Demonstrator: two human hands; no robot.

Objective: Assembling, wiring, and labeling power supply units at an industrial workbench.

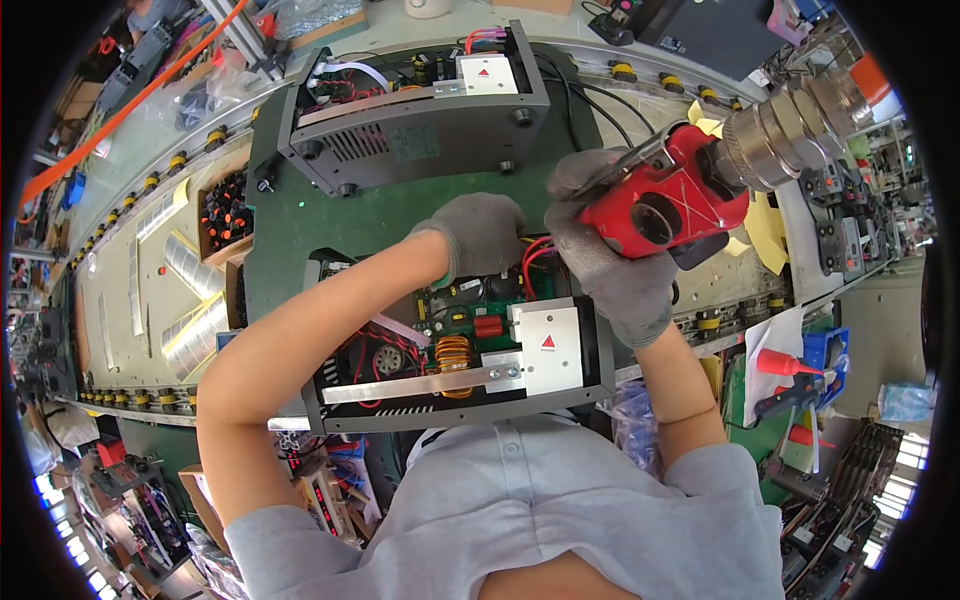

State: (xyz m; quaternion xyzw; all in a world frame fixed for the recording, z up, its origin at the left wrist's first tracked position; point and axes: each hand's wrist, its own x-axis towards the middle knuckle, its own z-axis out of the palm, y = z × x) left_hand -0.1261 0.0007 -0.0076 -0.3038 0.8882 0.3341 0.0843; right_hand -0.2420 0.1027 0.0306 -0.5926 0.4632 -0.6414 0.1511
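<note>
My right hand (pixel 622 275), in a grey glove, is closed round a red air tool (pixel 668 195). Silver threaded fittings run from the tool toward the upper right; its exact kind is unclear. In front of me lies an open dark metal housing (pixel 460 412) with a green circuit board (pixel 440 308), a copper coil (pixel 453 358) and a white cover plate (pixel 550 350). My gloved left hand (pixel 480 232) reaches over the housing's far side with curled fingers, beside red wires (pixel 540 262). What those fingertips hold, if anything, is hidden.
A second dark housing (pixel 420 145) stands beyond on the green work mat (pixel 290 210). Left of the mat is a box of small black and orange parts (pixel 226 215). Yellow-black rollers (pixel 622 72) line the bench edges. At right are red-tipped bottles (pixel 785 363) and a blue bin (pixel 825 350).
</note>
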